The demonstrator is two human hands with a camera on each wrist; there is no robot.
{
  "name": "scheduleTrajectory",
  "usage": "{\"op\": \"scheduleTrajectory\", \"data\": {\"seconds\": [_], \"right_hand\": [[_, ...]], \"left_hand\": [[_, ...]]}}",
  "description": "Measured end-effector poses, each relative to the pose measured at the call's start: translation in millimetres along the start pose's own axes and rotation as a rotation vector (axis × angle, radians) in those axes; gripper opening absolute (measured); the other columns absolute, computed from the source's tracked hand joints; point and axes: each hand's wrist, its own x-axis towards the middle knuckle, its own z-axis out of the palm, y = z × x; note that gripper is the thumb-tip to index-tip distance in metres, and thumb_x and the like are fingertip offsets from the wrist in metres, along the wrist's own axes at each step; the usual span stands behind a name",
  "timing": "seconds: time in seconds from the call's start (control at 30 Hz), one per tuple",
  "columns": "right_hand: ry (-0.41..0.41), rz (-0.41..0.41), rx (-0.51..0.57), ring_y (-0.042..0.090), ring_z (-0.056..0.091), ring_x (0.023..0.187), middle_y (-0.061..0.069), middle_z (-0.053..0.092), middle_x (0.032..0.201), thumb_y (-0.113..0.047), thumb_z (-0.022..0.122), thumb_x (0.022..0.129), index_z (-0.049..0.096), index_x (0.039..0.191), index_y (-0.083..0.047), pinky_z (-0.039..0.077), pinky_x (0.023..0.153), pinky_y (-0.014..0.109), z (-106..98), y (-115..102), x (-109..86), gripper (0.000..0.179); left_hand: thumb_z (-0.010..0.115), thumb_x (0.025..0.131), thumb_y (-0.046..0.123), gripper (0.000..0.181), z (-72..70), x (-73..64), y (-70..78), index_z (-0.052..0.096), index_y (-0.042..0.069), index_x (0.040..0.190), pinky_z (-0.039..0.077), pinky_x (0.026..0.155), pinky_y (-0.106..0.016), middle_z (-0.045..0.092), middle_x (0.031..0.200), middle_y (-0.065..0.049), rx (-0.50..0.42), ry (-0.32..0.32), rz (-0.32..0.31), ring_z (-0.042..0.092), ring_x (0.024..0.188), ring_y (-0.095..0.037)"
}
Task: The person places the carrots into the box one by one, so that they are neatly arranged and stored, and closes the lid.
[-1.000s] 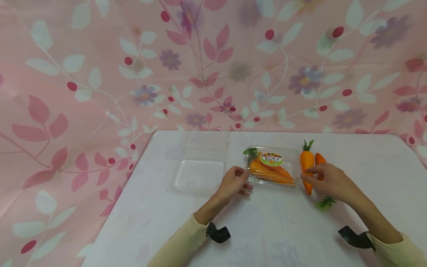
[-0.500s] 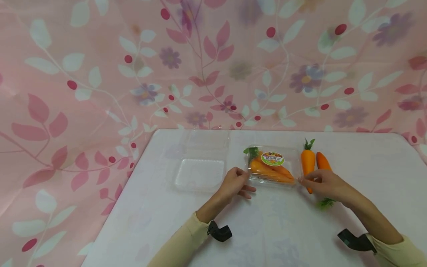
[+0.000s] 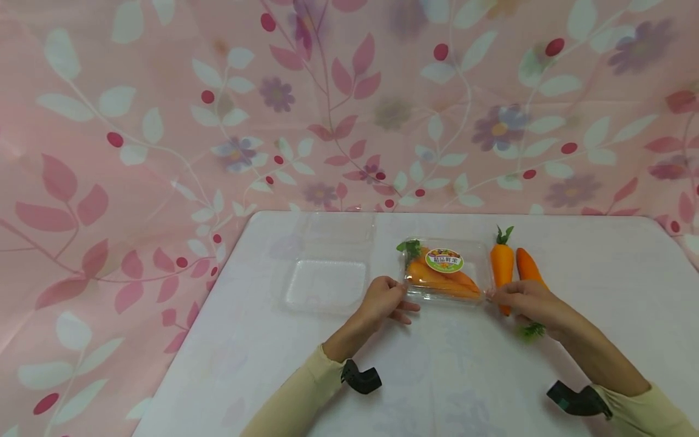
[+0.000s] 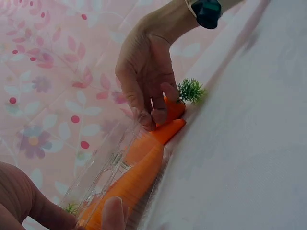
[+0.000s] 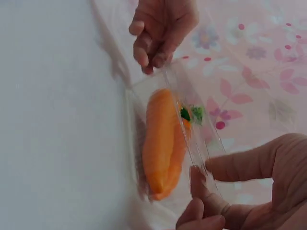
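A clear plastic clamshell box (image 3: 476,258), lid down, lies with orange carrots (image 3: 437,280) and a round label (image 3: 445,260) showing through it. At its front left corner my left hand (image 3: 384,301) pinches the rim between thumb and forefinger, other fingers stretched out. My right hand (image 3: 528,301) pinches the rim at the front right corner; the right wrist view shows thumb and finger on the flange (image 5: 204,167). Just right of the box lies a carrot with leaves (image 3: 502,264), its tip near my right fingers. Partly under that hand is another carrot (image 3: 528,264), its green top (image 3: 532,331) pointing towards me.
A second clear box (image 3: 326,285) stands open on the left, its lid folded back towards the far edge. The white-covered table (image 3: 431,376) ends at a pink floral cloth (image 3: 338,109) behind.
My right hand has shifted slightly left and down, from over the loose carrots to the box's front right corner, where it now pinches the rim. My left hand has stayed at its corner.
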Motion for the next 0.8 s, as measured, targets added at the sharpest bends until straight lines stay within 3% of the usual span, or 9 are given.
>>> {"op": "scheduleTrajectory", "data": {"seconds": [0.23,0.53,0.8], "right_hand": [[0.025,0.017,-0.011,0.014,0.038,0.05,-0.002,0.038,0.058,-0.026,0.064,0.095,0.067,0.097,0.004,0.033,0.05,0.026,1.4,-1.3,1.3,0.03],[-0.006,0.021,0.026,0.015,0.037,0.05,-0.001,0.038,0.06,-0.031,0.062,0.097,0.067,0.095,0.002,0.033,0.05,0.027,-1.4,0.8,3.3,0.034],[0.083,0.078,-0.073,0.019,0.041,0.057,0.0,0.039,0.064,-0.041,0.061,0.096,0.067,0.107,0.004,0.035,0.055,0.031,-5.7,-3.1,7.5,0.047]], "left_hand": [[0.054,0.1,0.013,0.018,-2.3,0.3,0.7,0.053,-0.004,0.104,0.057,0.053,-0.029,0.071,0.086,-0.013,-0.017,-0.018,0.009,0.073,0.085,-0.03],[0.053,0.102,0.02,0.022,-1.7,-4.1,-2.1,0.05,-0.001,0.108,0.057,0.054,-0.033,0.062,0.104,-0.021,-0.082,-0.024,0.017,0.073,0.084,-0.029],[0.056,0.102,0.023,0.025,-0.8,-8.8,-1.9,0.047,0.001,0.111,0.057,0.053,-0.035,0.055,0.111,-0.021,-0.11,-0.014,0.029,0.072,0.086,-0.032]]}}
